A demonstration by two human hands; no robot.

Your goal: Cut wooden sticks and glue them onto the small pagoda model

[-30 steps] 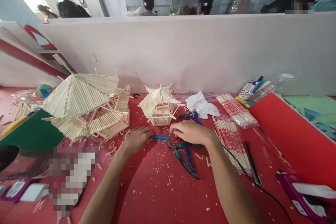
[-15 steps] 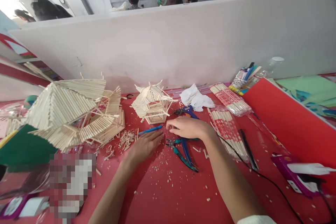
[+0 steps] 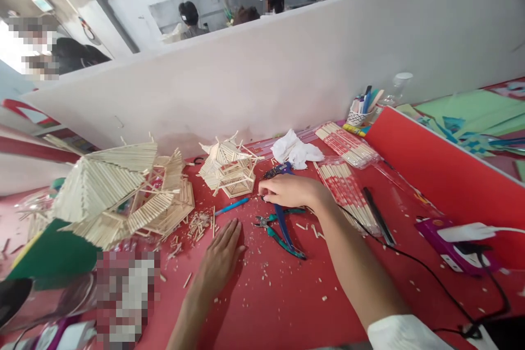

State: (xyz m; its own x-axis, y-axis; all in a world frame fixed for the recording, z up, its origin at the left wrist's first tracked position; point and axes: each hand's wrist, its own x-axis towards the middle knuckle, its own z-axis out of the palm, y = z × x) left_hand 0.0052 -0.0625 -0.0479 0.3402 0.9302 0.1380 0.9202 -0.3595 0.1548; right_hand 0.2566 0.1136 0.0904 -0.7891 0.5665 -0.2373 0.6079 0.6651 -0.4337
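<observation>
My left hand (image 3: 221, 257) lies flat and open on the red table (image 3: 262, 306), among wood chips, holding nothing. My right hand (image 3: 289, 191) rests with curled fingers beside the small stick pavilion (image 3: 227, 167), over the blue-handled pliers (image 3: 283, 219); what its fingertips pinch, if anything, is hidden. A blue pen (image 3: 232, 206) lies between the hands. Green-handled cutters (image 3: 279, 235) lie just below the right hand.
A large stick-built roof model (image 3: 118, 191) stands at left. Packs of chopsticks (image 3: 346, 191) and a white tissue (image 3: 295, 150) lie at right. A purple glue gun (image 3: 455, 238) with black cord sits far right. A white partition (image 3: 262, 82) closes the back.
My left hand let go of the blue pen and drew back toward me, now flat on the table. The right hand stayed near the pliers. The view tilted.
</observation>
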